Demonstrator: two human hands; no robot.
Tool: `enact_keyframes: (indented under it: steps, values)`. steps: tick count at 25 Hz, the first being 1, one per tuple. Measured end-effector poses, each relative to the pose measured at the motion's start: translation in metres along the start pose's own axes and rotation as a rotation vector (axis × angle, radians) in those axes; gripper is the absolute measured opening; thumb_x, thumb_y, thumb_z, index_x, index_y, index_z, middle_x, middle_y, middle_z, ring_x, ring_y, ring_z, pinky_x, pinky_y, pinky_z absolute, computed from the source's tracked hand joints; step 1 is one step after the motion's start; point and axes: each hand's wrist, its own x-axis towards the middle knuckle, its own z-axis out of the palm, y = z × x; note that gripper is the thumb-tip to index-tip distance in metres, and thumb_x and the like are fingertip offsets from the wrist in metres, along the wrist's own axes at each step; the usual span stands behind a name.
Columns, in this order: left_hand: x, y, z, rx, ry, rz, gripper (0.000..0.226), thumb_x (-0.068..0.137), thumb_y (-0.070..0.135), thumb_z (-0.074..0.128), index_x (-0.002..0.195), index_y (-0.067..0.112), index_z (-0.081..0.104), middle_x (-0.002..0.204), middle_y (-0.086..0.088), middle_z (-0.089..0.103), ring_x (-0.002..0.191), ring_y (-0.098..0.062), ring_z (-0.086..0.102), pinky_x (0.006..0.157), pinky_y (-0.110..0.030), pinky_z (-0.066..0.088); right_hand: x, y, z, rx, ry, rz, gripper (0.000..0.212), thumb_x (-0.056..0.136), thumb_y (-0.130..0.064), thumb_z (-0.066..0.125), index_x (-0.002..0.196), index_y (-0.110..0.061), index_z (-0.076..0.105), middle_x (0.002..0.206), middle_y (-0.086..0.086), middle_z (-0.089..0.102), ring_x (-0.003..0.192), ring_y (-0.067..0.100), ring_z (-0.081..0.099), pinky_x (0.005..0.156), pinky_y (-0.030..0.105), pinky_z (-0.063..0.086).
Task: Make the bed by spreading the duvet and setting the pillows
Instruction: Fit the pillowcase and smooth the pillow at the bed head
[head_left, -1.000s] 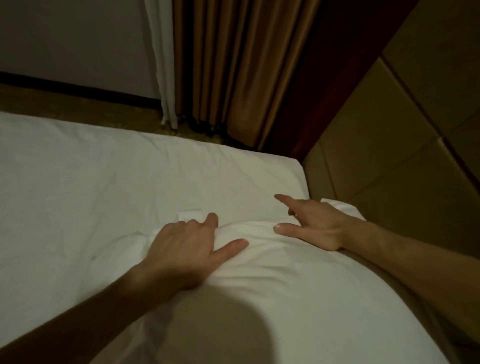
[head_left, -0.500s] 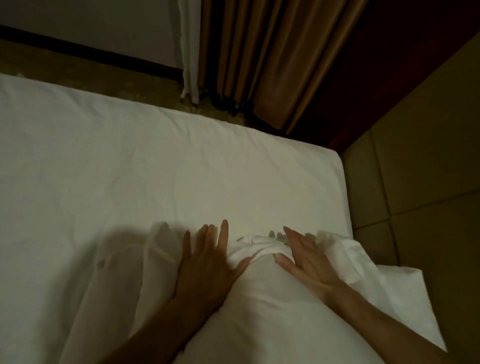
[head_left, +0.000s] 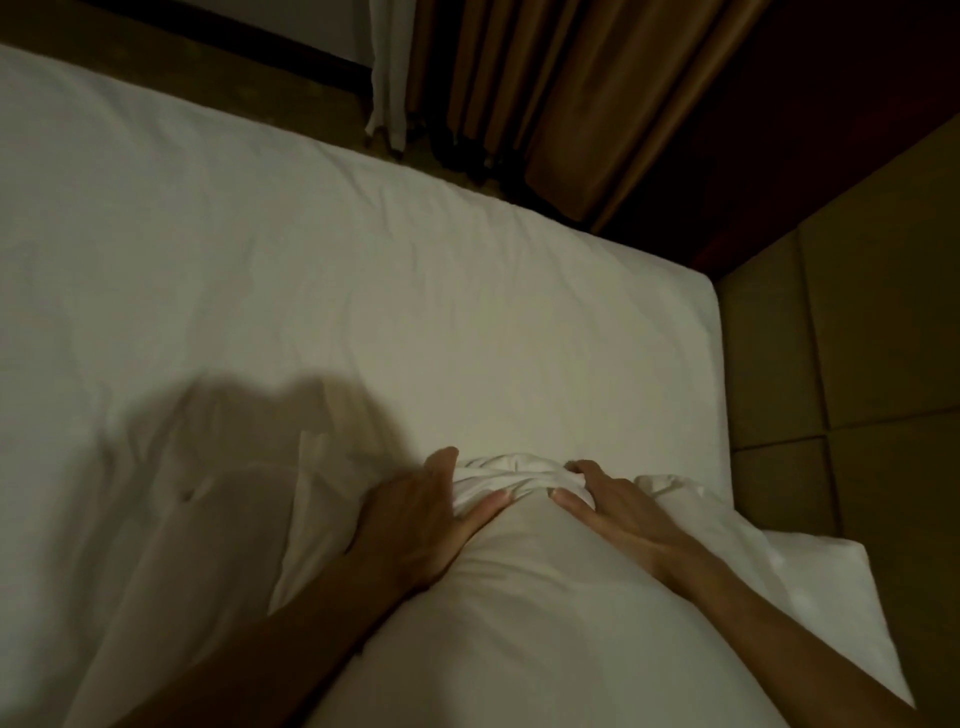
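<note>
A plump white pillow (head_left: 524, 634) lies lengthwise in front of me, on the white sheet of the bed (head_left: 322, 270), near the bed's right edge. Its far end is gathered into a bunch of folds (head_left: 511, 470). My left hand (head_left: 421, 519) grips that end from the left, thumb on top and fingers hidden behind the fabric. My right hand (head_left: 618, 512) grips it from the right, fingertips dug into the folds. No duvet can be told apart from the sheet.
A tan padded headboard (head_left: 852, 395) runs along the bed's right side. Brown curtains (head_left: 561, 104) and a white sheer strip (head_left: 387, 78) hang beyond the far bed edge. More white bedding (head_left: 826, 587) pokes out at the pillow's right.
Both hands went from flat, spread fingers on the pillow to gripping its far end, and the fabric there is now bunched between them. The view has tilted further down onto the bed.
</note>
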Motion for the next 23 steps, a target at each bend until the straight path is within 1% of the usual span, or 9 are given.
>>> enact_keyframes:
  steps: [4, 7, 9, 11, 15, 18, 20, 22, 23]
  values:
    - [-0.006, 0.004, -0.005, -0.156, -0.090, -0.057, 0.108, 0.053, 0.093, 0.001, 0.138, 0.030, 0.024, 0.123, -0.002, 0.063, 0.114, -0.024, 0.060, 0.097, -0.035, 0.045, -0.007, -0.006, 0.003, 0.027, 0.051, -0.035, 0.126, 0.040, -0.110, 0.008, 0.138, -0.035, 0.036, 0.127, -0.005, 0.060, 0.116, 0.016, 0.056, 0.092, 0.031, 0.036]
    - [-0.016, 0.010, -0.016, -0.301, -0.099, 0.001, 0.100, 0.061, 0.094, 0.023, 0.138, 0.031, 0.023, 0.130, -0.002, 0.058, 0.118, -0.022, 0.057, 0.100, -0.033, 0.042, -0.027, -0.009, -0.007, 0.071, 0.093, -0.070, 0.112, 0.053, -0.102, 0.025, 0.144, -0.038, 0.029, 0.117, -0.009, 0.056, 0.108, 0.010, 0.052, 0.090, 0.026, 0.034]
    - [-0.019, 0.021, -0.033, -0.394, -0.088, 0.042, 0.092, 0.058, 0.087, 0.030, 0.134, 0.034, 0.027, 0.120, 0.001, 0.056, 0.114, -0.018, 0.056, 0.096, -0.031, 0.041, -0.044, -0.009, -0.021, 0.104, 0.136, -0.095, 0.105, 0.057, -0.094, 0.031, 0.147, -0.040, 0.025, 0.108, -0.012, 0.054, 0.100, 0.005, 0.050, 0.087, 0.025, 0.036]
    - [-0.018, 0.033, -0.047, -0.432, -0.081, 0.069, 0.078, 0.059, 0.084, 0.036, 0.120, 0.036, 0.035, 0.107, 0.005, 0.056, 0.104, -0.014, 0.056, 0.086, -0.026, 0.040, -0.057, -0.007, -0.038, 0.125, 0.166, -0.126, 0.102, 0.057, -0.099, 0.034, 0.141, -0.042, 0.032, 0.102, -0.013, 0.056, 0.096, 0.002, 0.053, 0.087, 0.027, 0.041]
    - [-0.012, 0.055, -0.064, -0.492, -0.022, 0.119, 0.071, 0.056, 0.089, 0.040, 0.103, 0.036, 0.042, 0.092, -0.002, 0.058, 0.087, -0.015, 0.057, 0.076, -0.025, 0.044, -0.069, -0.003, -0.066, 0.175, 0.203, -0.182, 0.093, 0.058, -0.103, 0.034, 0.127, -0.041, 0.049, 0.107, -0.008, 0.065, 0.098, 0.007, 0.061, 0.093, 0.041, 0.049]
    - [-0.009, 0.077, -0.097, -0.466, -0.041, 0.150, 0.080, 0.058, 0.095, 0.036, 0.106, 0.031, 0.043, 0.084, 0.007, 0.049, 0.090, -0.018, 0.054, 0.081, -0.027, 0.042, -0.084, -0.018, -0.099, 0.183, 0.262, -0.235, 0.092, 0.060, -0.101, 0.033, 0.118, -0.034, 0.057, 0.108, -0.009, 0.067, 0.098, 0.006, 0.063, 0.088, 0.034, 0.048]
    - [0.003, 0.101, -0.134, -0.424, -0.035, 0.134, 0.079, 0.055, 0.092, 0.032, 0.110, 0.034, 0.041, 0.091, 0.008, 0.047, 0.092, -0.019, 0.051, 0.085, -0.030, 0.039, -0.092, -0.033, -0.135, 0.190, 0.331, -0.264, 0.097, 0.059, -0.102, 0.029, 0.117, -0.030, 0.058, 0.111, -0.012, 0.066, 0.100, 0.003, 0.061, 0.085, 0.029, 0.044]
    - [0.029, 0.116, -0.162, -0.382, 0.002, 0.142, 0.081, 0.063, 0.090, 0.028, 0.119, 0.033, 0.039, 0.104, 0.002, 0.049, 0.094, -0.020, 0.052, 0.088, -0.034, 0.040, -0.085, -0.043, -0.169, 0.153, 0.420, -0.265, 0.109, 0.060, -0.102, 0.026, 0.131, -0.023, 0.054, 0.122, -0.009, 0.060, 0.107, 0.007, 0.057, 0.091, 0.028, 0.039]
    - [0.042, 0.116, -0.169, -0.349, -0.009, 0.127, 0.087, 0.064, 0.091, 0.023, 0.126, 0.032, 0.036, 0.112, -0.002, 0.052, 0.098, -0.022, 0.054, 0.091, -0.036, 0.040, -0.078, -0.046, -0.178, 0.137, 0.421, -0.221, 0.113, 0.062, -0.101, 0.025, 0.141, -0.022, 0.047, 0.130, -0.004, 0.057, 0.113, 0.011, 0.054, 0.095, 0.029, 0.037]
